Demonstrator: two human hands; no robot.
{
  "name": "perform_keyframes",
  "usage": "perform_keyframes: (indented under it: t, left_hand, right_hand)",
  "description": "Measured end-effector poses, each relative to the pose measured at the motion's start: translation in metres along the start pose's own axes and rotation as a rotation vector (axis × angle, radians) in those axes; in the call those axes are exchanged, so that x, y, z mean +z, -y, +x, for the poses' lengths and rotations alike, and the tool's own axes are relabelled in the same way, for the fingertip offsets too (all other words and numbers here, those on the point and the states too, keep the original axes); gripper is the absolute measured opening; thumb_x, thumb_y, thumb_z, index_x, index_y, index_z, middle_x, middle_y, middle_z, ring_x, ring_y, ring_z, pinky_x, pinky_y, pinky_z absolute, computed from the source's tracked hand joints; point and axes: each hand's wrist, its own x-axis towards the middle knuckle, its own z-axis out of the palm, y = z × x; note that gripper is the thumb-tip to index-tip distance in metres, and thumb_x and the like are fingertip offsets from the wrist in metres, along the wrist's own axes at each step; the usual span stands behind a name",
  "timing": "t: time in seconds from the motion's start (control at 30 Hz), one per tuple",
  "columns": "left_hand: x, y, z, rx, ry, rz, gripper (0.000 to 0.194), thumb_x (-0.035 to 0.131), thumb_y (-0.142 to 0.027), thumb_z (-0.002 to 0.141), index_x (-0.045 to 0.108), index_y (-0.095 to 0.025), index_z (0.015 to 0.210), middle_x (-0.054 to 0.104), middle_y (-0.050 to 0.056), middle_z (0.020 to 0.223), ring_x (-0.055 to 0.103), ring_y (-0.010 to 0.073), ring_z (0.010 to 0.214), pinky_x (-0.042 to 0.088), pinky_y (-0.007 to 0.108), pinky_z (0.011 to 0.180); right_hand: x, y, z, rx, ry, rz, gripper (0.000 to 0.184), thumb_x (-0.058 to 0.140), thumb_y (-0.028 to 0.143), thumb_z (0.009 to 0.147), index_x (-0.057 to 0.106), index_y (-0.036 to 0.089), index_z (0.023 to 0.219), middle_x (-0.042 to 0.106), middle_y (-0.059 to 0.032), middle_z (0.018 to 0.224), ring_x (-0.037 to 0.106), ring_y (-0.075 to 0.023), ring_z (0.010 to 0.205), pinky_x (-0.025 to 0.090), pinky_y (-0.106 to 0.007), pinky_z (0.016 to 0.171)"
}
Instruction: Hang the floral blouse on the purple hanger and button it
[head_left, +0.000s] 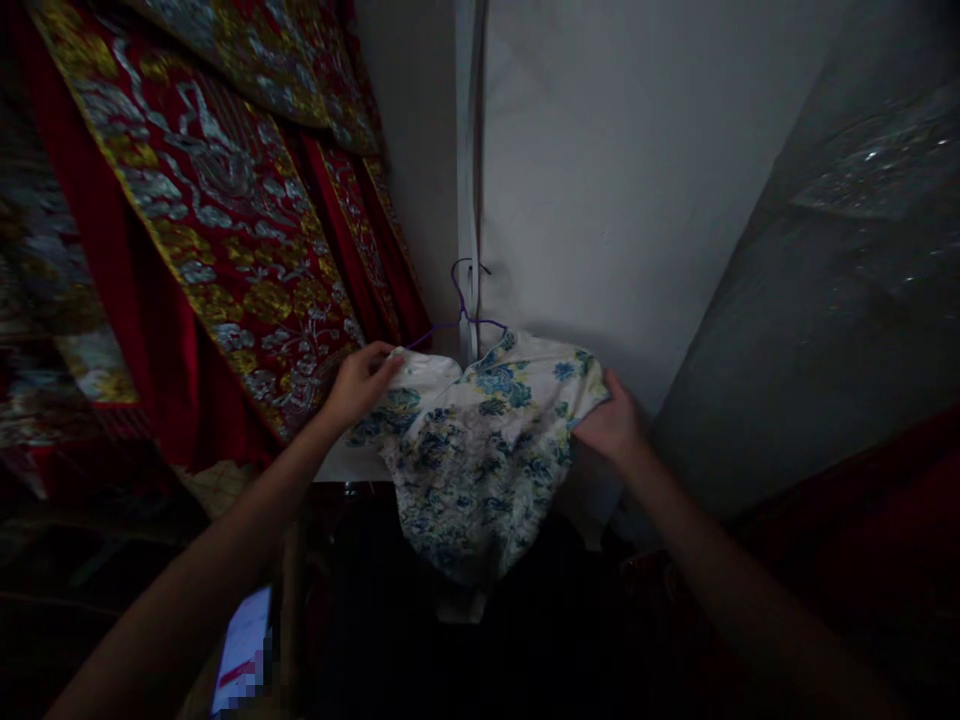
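Observation:
A white short-sleeved blouse [484, 460] with blue and yellow flowers hangs before me on a thin purple hanger [448, 323]. The hanger's hook is at a narrow pale vertical strip on the wall. My left hand [364, 382] pinches the blouse at its left shoulder, near the end of the hanger. On the other side, my right hand [611, 415] grips the cuff of the right sleeve, thumb on top. Between the two hands the cloth is spread, and its lower part narrows down into the dark.
Red cloth embroidered in gold and silver [225, 200] hangs at the left. A lit phone [241, 650] is low on the left, below my forearm. Behind the blouse stands a pale wall [615, 150]. Shiny clear plastic [862, 190] covers something at the right.

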Motion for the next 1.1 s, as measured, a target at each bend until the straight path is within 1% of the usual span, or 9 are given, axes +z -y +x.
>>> perform_keyframes:
  t: [0.17, 0.23, 0.4, 0.5, 0.57, 0.7, 0.8, 0.97, 1.1]
  left_hand:
    - [-0.005, -0.020, 0.003, -0.145, 0.015, -0.221, 0.048, 0.068, -0.061, 0.078, 0.067, -0.015, 0.090, 0.068, 0.004, 0.078, 0.057, 0.0159, 0.066, 0.042, 0.025, 0.059]
    - [-0.004, -0.024, 0.012, -0.122, -0.012, -0.142, 0.044, 0.066, -0.059, 0.080, 0.065, -0.016, 0.086, 0.064, 0.002, 0.074, 0.054, 0.0149, 0.063, 0.040, 0.025, 0.057]
    - [0.012, -0.018, 0.019, -0.067, -0.128, -0.090, 0.037, 0.059, -0.056, 0.085, 0.054, -0.020, 0.077, 0.055, -0.001, 0.067, 0.049, 0.0141, 0.062, 0.040, 0.026, 0.058]
    - [0.028, -0.020, 0.002, -0.017, -0.142, -0.192, 0.042, 0.048, -0.060, 0.092, 0.053, -0.021, 0.078, 0.057, 0.001, 0.074, 0.054, 0.0155, 0.070, 0.046, 0.027, 0.066]
    - [0.039, -0.031, -0.011, 0.011, -0.156, -0.234, 0.049, 0.039, -0.064, 0.095, 0.055, -0.021, 0.078, 0.059, 0.003, 0.079, 0.057, 0.0173, 0.078, 0.048, 0.029, 0.074]
    - [0.054, -0.073, -0.025, -0.070, -0.057, -0.517, 0.062, 0.020, -0.075, 0.094, 0.049, -0.022, 0.079, 0.064, 0.007, 0.090, 0.064, 0.0222, 0.092, 0.052, 0.036, 0.080]
    - [0.057, -0.105, -0.028, -0.150, 0.072, -0.730, 0.060, 0.015, -0.068, 0.098, 0.049, -0.021, 0.082, 0.067, 0.009, 0.106, 0.065, 0.0244, 0.107, 0.053, 0.040, 0.088]
    - [0.056, -0.100, -0.039, -0.167, 0.219, -1.004, 0.025, 0.061, -0.043, 0.091, 0.061, -0.019, 0.098, 0.063, 0.006, 0.133, 0.055, 0.0268, 0.130, 0.045, 0.041, 0.107]
    - [0.053, -0.050, -0.061, -0.313, 0.172, -0.986, 0.040, 0.081, -0.040, 0.071, 0.070, -0.019, 0.103, 0.071, 0.008, 0.121, 0.059, 0.0325, 0.125, 0.047, 0.044, 0.106]
  right_hand:
    - [-0.052, 0.034, 0.014, 0.081, 0.041, 0.423, 0.100, -0.002, 0.078, 0.089, 0.063, 0.015, 0.133, 0.070, -0.0201, 0.113, 0.063, -0.0349, 0.113, 0.045, -0.055, 0.095]
    - [-0.057, 0.064, 0.020, 0.056, 0.035, 0.478, 0.101, -0.002, 0.078, 0.088, 0.062, 0.015, 0.134, 0.069, -0.0199, 0.113, 0.062, -0.0350, 0.114, 0.044, -0.056, 0.097]
    - [-0.027, 0.123, 0.000, -0.054, 0.251, 0.493, 0.085, 0.015, 0.074, 0.094, 0.069, 0.016, 0.123, 0.072, -0.0151, 0.100, 0.062, -0.0343, 0.116, 0.048, -0.052, 0.095]
    - [-0.001, 0.130, -0.030, -0.218, 0.611, 0.395, 0.058, 0.042, 0.064, 0.095, 0.070, 0.020, 0.120, 0.073, -0.0116, 0.108, 0.064, -0.0307, 0.117, 0.051, -0.046, 0.096]
    - [0.018, 0.124, -0.045, -0.358, 0.708, 0.261, 0.049, 0.056, 0.051, 0.092, 0.062, 0.025, 0.134, 0.067, -0.0090, 0.130, 0.059, -0.0278, 0.126, 0.048, -0.044, 0.105]
    - [0.060, 0.100, -0.053, -0.462, 0.392, -0.186, 0.098, 0.073, 0.034, 0.079, 0.020, 0.022, 0.161, 0.025, -0.0145, 0.165, 0.021, -0.0354, 0.153, 0.018, -0.057, 0.124]
    - [0.081, 0.087, -0.051, -0.458, 0.189, -0.410, 0.119, 0.080, 0.033, 0.068, 0.008, 0.014, 0.161, 0.019, -0.0226, 0.164, 0.009, -0.0468, 0.152, 0.001, -0.069, 0.120]
    - [0.079, 0.079, -0.058, -0.506, 0.068, -0.450, 0.086, 0.074, 0.035, 0.068, 0.040, 0.014, 0.144, 0.054, -0.0212, 0.130, 0.050, -0.0404, 0.120, 0.038, -0.054, 0.105]
    - [0.049, 0.057, -0.057, -0.369, -0.110, -0.574, 0.073, 0.074, 0.038, 0.067, 0.048, 0.013, 0.130, 0.056, -0.0195, 0.119, 0.054, -0.0387, 0.111, 0.045, -0.049, 0.094]
